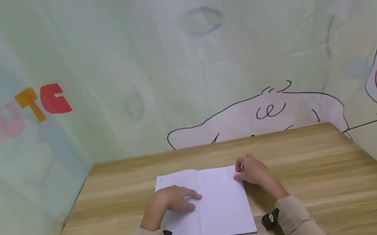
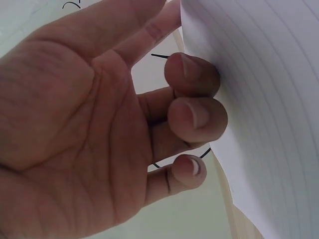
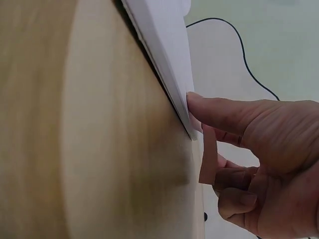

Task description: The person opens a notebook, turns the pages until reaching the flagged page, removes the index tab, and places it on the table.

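Note:
An open notebook (image 1: 224, 208) with ruled white pages lies on the table. Over its left page is my left hand (image 1: 174, 199), the fingers loosely bent. In the left wrist view, fingertips (image 2: 197, 117) of that hand touch the lined page (image 2: 269, 99), and the palm holds nothing. At the notebook's upper right corner, my right hand (image 1: 254, 170) pinches a small pink paper strip (image 3: 209, 157) against the page edge. The right wrist view shows the thumb (image 3: 219, 109) on the notebook's corner (image 3: 172, 69); the strip's other end is hidden behind it.
The wood-grain table (image 1: 307, 165) extends around the notebook on all sides. Behind it hangs a pale green curtain (image 1: 168, 76) with cartoon drawings and coloured letters. Dark wrist straps (image 1: 270, 219) sit at both sleeves.

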`<state>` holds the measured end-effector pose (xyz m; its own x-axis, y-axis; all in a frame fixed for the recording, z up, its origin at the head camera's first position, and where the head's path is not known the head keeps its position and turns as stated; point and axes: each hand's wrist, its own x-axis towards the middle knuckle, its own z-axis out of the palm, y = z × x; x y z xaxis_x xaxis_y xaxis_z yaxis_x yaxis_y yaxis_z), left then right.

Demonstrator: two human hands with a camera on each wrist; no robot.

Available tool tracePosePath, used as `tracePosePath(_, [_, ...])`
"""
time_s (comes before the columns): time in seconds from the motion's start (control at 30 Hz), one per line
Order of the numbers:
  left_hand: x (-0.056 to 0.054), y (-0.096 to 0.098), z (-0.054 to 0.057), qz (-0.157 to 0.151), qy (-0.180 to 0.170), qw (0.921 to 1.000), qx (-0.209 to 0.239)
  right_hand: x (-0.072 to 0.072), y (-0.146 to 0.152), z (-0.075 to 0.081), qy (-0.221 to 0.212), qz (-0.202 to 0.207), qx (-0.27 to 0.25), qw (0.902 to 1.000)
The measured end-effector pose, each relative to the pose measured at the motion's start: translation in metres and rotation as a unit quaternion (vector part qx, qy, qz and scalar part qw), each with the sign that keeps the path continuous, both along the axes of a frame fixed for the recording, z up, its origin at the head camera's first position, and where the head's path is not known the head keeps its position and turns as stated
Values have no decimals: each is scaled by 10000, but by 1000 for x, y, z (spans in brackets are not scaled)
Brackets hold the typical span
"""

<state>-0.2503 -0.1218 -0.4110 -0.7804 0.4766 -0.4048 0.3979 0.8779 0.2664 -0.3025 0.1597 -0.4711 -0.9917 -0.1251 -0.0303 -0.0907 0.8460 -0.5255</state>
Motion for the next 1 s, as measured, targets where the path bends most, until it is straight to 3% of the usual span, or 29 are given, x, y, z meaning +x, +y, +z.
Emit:
tracePosePath(0.37, [-4,6,3,-42,14,9999,-132,4,0,7,42,373,-258,9990])
tracePosePath(0.67, [-6,5,1,141,-142,9997,-119,4,-2,7,128,634,-29,9979])
tracePosePath(1.0, [-3,1,0,8,-79,9999,68,2,1,10,395,1120,42,9929])
